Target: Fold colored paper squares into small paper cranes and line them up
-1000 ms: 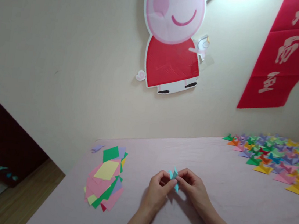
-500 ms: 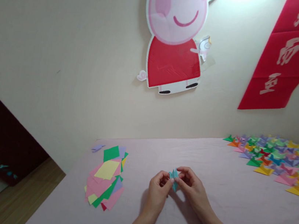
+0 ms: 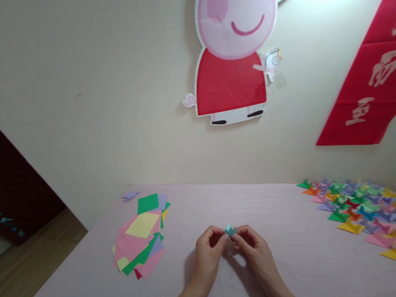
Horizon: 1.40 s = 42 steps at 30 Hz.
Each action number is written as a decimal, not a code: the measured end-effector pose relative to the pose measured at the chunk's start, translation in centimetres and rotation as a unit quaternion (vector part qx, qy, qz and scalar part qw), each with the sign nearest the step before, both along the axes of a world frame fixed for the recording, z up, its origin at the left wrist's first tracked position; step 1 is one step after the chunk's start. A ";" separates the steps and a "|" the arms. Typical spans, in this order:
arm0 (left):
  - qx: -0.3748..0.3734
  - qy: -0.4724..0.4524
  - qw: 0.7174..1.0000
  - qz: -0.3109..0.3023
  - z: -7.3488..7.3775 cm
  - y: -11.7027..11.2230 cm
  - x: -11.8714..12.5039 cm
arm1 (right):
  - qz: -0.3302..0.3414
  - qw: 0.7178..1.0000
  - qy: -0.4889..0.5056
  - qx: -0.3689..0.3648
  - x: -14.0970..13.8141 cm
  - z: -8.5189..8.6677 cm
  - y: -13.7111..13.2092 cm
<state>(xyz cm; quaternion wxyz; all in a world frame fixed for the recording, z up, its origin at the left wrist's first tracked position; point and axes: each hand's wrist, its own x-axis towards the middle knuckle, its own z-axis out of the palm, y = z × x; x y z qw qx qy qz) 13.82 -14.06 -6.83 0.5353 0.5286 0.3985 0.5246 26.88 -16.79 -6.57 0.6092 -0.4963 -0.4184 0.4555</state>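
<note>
Between my two hands is a small light-blue piece of folded paper (image 3: pixel 230 230), held just above the pink cloth. My left hand (image 3: pixel 210 251) pinches its left side between thumb and fingers. The thumb and fingertips of my right hand (image 3: pixel 254 247) grip the right side. Only the pointed upper folds show; fingers cover the lower part. To the left lies a loose pile of coloured paper sheets (image 3: pixel 142 225), in pink, green, yellow and purple.
Rows of folded paper figures (image 3: pixel 369 212) in many colours stand at the right. A small purple folded paper (image 3: pixel 130 196) lies behind the sheet pile. The pink-covered table (image 3: pixel 92 271) meets the wall at the back, where a cartoon pig cutout (image 3: pixel 231 84) and red banner (image 3: pixel 382 71) hang.
The light-blue paper has been turned or folded, so its lower point, visible before, no longer shows. My hands stay close together in nearly the same place.
</note>
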 end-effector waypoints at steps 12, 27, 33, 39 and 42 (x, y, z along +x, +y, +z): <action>-0.020 0.002 0.999 0.042 -0.5 0.0 0.1 | -0.052 0.998 0.023 0.016 -0.5 -0.1 -0.1; -0.004 0.054 0.998 -0.042 0.0 0.6 -0.7 | -0.014 0.999 -0.034 0.038 -0.2 0.0 -0.1; -0.017 0.057 0.997 -0.056 -0.1 0.4 -0.5 | -0.010 0.999 -0.028 0.033 0.1 -0.4 0.0; -0.015 0.072 0.995 -0.074 0.1 0.5 -0.7 | 0.000 0.999 -0.012 0.037 0.0 -0.4 0.0; 0.001 0.092 0.993 -0.077 0.3 0.5 -0.8 | 0.003 0.999 -0.005 0.032 0.0 -0.2 0.0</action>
